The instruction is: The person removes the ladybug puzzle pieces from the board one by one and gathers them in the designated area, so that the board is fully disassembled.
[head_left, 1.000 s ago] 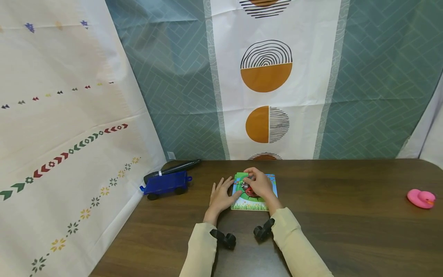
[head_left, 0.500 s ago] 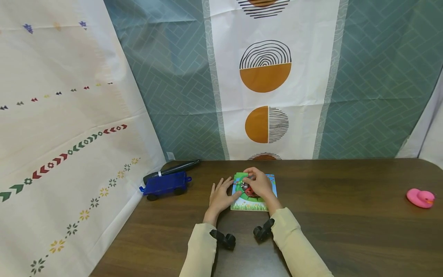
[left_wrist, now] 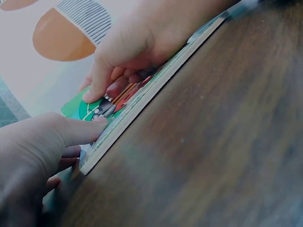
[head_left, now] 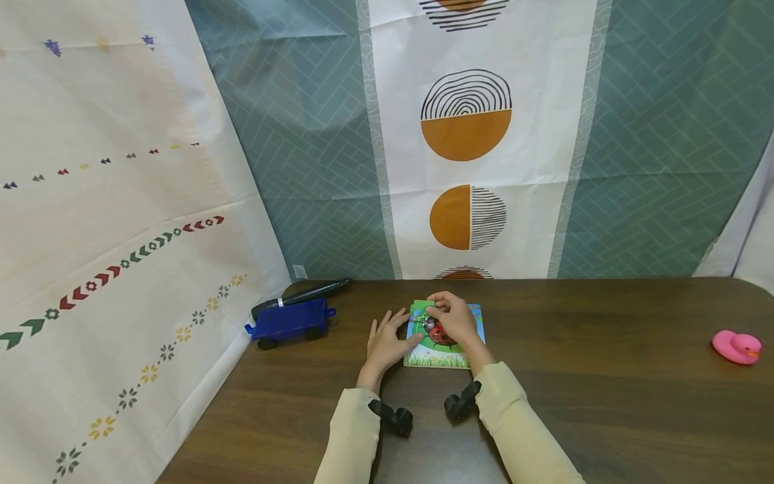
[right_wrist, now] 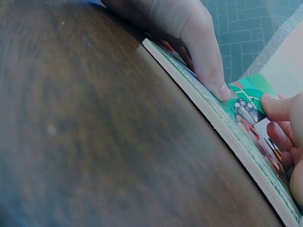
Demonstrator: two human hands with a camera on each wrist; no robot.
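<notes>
A ladybug picture puzzle board (head_left: 444, 355) lies flat on the dark wooden table (head_left: 605, 376). My left hand (head_left: 385, 343) rests flat on the table at the board's left side, with its thumb (right_wrist: 208, 71) pressed on the board's edge (left_wrist: 142, 101). My right hand (head_left: 450, 317) sits over the top of the board, fingers curled, and its fingertips (left_wrist: 92, 94) pinch a puzzle piece (right_wrist: 246, 111) near the ladybug's head. The right hand hides most of the picture in the head view.
A blue toy car (head_left: 289, 323) and a black marker (head_left: 302, 291) lie at the table's back left, close to the hanging cloth. A pink rubber duck (head_left: 736, 347) sits far right. Patterned curtains close off the back and left.
</notes>
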